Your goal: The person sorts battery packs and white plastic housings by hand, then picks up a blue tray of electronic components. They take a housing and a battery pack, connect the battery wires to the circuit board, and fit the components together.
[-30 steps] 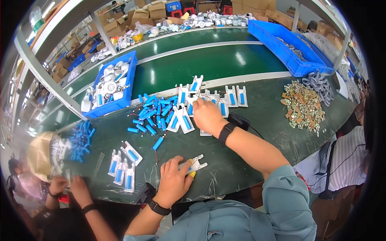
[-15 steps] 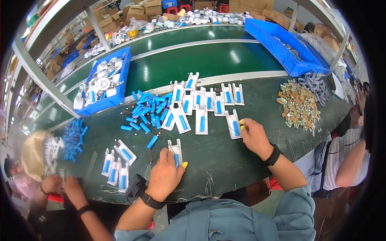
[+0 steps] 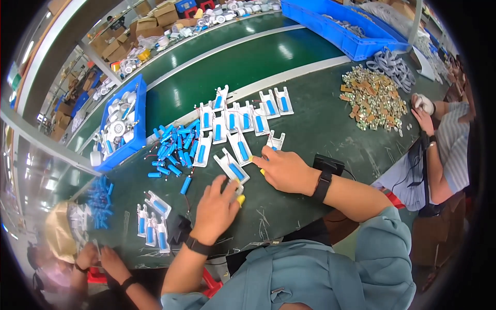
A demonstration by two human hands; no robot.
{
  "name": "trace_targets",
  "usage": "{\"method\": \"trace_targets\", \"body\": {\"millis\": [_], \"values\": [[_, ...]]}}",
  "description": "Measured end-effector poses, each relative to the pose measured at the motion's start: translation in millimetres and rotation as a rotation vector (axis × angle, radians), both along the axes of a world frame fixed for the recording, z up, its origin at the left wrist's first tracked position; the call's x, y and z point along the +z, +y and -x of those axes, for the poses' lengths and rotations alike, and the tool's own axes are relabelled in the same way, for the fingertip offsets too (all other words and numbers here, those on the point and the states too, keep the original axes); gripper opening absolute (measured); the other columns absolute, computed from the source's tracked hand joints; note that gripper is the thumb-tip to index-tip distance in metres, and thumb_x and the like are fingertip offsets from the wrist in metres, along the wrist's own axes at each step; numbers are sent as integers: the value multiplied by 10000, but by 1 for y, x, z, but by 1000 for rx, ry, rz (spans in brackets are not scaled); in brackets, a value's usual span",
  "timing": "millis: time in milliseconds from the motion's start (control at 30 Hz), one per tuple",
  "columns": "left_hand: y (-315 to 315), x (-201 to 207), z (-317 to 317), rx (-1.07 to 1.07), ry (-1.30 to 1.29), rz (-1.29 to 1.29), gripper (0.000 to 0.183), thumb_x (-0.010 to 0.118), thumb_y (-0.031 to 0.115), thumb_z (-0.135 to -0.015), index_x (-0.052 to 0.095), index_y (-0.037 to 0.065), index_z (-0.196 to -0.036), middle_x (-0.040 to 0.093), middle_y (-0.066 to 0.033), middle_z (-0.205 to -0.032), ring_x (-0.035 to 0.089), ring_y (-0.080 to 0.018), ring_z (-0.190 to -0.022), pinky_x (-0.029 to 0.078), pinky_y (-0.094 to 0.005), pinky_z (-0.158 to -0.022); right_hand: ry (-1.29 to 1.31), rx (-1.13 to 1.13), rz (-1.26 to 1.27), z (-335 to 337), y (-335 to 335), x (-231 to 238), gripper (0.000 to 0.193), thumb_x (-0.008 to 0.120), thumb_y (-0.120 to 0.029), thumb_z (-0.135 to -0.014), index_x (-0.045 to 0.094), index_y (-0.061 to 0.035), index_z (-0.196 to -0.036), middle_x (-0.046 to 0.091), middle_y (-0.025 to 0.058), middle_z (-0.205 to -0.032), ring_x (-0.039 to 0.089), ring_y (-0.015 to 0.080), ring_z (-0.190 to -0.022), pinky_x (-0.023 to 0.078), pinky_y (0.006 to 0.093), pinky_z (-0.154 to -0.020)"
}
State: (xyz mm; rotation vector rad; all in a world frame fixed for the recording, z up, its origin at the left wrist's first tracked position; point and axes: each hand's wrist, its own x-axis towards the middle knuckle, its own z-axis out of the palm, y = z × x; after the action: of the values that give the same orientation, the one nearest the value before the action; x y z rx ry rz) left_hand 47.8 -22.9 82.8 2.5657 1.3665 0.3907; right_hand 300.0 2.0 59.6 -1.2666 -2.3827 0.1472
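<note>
My left hand (image 3: 214, 209) hovers low over the dark green bench with its fingers apart. A white plastic piece shows partly beneath its fingertips. Further in, my right hand (image 3: 289, 173) has its index finger and thumb apart. Its index fingertip is at the lower end of a white holder with a blue battery (image 3: 241, 150). Another tilted white holder (image 3: 227, 161) lies between the two hands, and one more holder (image 3: 276, 139) is half hidden behind my right hand. Yellow covers sit on some fingertips. Several similar holders (image 3: 231, 122) lie grouped beyond.
Loose blue batteries (image 3: 173, 147) are heaped left of the holders. Several filled holders (image 3: 151, 231) lie near left, beside a black device (image 3: 181, 229). Blue crates (image 3: 135, 129) (image 3: 356, 49), small circuit boards (image 3: 374, 98) and grey straps (image 3: 390, 70) border the bench. Co-workers' hands (image 3: 423, 111) appear both sides.
My view has turned. My right hand has left the holder at the right and moved inward. My left hand has lifted off the holder it was on, its fingers spreading. A co-worker's hands now show at right.
</note>
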Motion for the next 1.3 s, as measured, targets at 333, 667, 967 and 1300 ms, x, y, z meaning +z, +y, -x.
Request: {"method": "trace_targets", "body": {"millis": [333,667,967,1300], "values": [[-45,-12,43,211,-77,-110,563,735,114,-834,519,-29,-1335,438,-250,-1434,576,-414,-1109,520,-412,-916,87,114,37,-23,-54,3,212,692,-146,-849,581,-79,-1017,536,82,-1055,652,259,-821,552,388,-660],[-32,8,-9,41,-72,-116,499,735,115,-814,567,-4,-1269,497,-202,-1357,564,-364,-1057,494,-452,-908,32,12,64,-30,-47,13,365,706,-189,-853,564,-120,-1183,551,79,-1104,670,265,-869,560,398,-662],[-24,-7,-12,22,-57,-66,458,722,96,-804,598,19,-1238,564,-172,-1237,589,-383,-1068,513,-451,-884,5,56,84,-6,-40,-1,223,662,-159,-878,569,-78,-1063,551,104,-994,679,265,-751,552,400,-591],[-48,1,-3,-164,-51,-91,295,687,7,-778,679,52,-1069,623,-112,-1125,610,-325,-987,532,-406,-836,-69,188,26,-24,-61,9,157,634,-113,-845,561,-54,-970,552,89,-888,671,242,-676,542,379,-550]]}}
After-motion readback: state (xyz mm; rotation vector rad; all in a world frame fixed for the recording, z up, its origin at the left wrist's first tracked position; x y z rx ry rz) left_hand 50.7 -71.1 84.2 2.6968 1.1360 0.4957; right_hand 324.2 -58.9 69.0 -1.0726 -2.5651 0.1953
